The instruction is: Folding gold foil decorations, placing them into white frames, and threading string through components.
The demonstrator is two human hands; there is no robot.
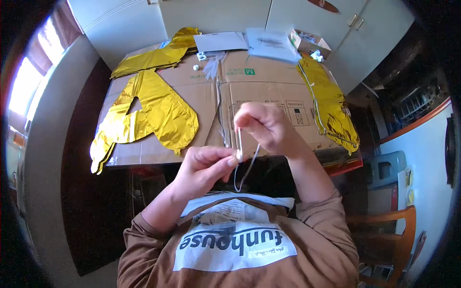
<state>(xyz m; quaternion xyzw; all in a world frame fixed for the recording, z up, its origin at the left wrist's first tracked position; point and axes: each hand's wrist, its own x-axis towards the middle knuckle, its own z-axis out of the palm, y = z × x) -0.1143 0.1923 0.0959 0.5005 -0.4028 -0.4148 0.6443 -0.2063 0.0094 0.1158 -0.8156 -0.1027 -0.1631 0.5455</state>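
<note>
A thin, pale, flexible strip (252, 162) runs between my two hands above the table's near edge. My left hand (207, 165) pinches it between thumb and fingers, where a small whitish bit shows at the fingertips. Higher and to the right, my right hand (265, 126) is closed on the strip's upper part, which hangs down in a narrow loop. Whether it is ribbon or thin tube I cannot tell. Left of my hands lies a flat gold foil balloon (165, 113), shaped like a letter with a small opening.
Flattened cardboard (269, 89) covers the table. More folded gold foil (149, 62) lies at the back left, another gold foil piece (331, 105) on the right. At the back are white sheets (221, 42), clear strips (211, 67) and a small box (311, 42). A wooden chair (408, 230) stands right.
</note>
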